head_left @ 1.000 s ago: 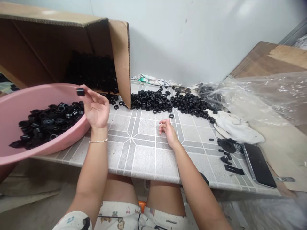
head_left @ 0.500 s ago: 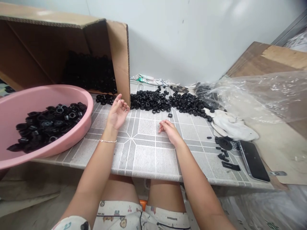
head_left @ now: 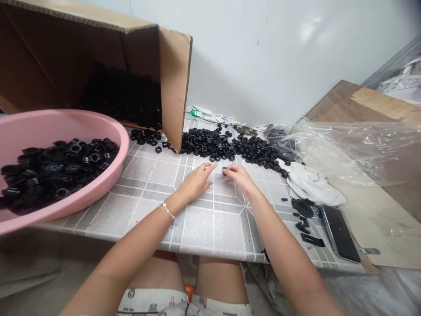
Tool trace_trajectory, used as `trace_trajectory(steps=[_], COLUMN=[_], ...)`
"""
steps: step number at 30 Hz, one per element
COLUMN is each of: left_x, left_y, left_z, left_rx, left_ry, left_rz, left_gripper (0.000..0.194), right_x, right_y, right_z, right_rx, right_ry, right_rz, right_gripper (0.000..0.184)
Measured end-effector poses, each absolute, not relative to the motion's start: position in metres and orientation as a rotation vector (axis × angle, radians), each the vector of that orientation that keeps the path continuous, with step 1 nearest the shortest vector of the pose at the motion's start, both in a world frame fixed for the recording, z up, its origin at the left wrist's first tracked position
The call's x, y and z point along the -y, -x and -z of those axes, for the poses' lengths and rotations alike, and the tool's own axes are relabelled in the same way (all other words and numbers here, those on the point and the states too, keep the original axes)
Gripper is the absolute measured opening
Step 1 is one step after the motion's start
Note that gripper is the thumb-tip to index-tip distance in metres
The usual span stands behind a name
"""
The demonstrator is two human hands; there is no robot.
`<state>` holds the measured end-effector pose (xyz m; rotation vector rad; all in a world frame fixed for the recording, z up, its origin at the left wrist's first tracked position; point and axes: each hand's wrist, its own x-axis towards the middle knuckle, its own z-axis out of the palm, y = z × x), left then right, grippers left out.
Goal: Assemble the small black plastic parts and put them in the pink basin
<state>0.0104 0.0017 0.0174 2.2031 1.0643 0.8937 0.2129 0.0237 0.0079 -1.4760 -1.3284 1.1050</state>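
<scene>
The right hand (head_left: 241, 181) pinches a black hex nut (head_left: 224, 171) between its fingertips; the left hand (head_left: 196, 183) lies open on the tile-patterned desk (head_left: 210, 228), a heap of matching nuts (head_left: 210, 145) just ahead.

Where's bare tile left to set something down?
Bare tile runs along the counter's front, between the pink basin and the small black parts. Crowded behind the left hand and right hand, where black hex nuts heap beside the cardboard box.
</scene>
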Motion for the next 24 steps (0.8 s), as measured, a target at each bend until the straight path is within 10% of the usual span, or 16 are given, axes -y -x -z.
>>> trace_trajectory(steps=[6,14,24], left_x=[-0.003,-0.005,0.0], left_y=[-0.022,-0.022,-0.025], left_z=[-0.001,0.003,-0.002], left_rx=[-1.003,-0.935,-0.992], left_ry=[-2.161,-2.022,-1.763], left_rz=[-0.934,-0.922,-0.919], left_gripper=[0.033,0.041,0.041], right_x=[-0.002,-0.094,-0.095], right_y=[-0.184,-0.294,-0.317], right_z=[-0.008,0.015,0.02], right_rx=[1.361,1.427,1.565], right_ry=[1.2,1.923,1.979], right_rz=[-1.302,-0.188,-0.151], right_gripper=[0.033,0.022,0.021])
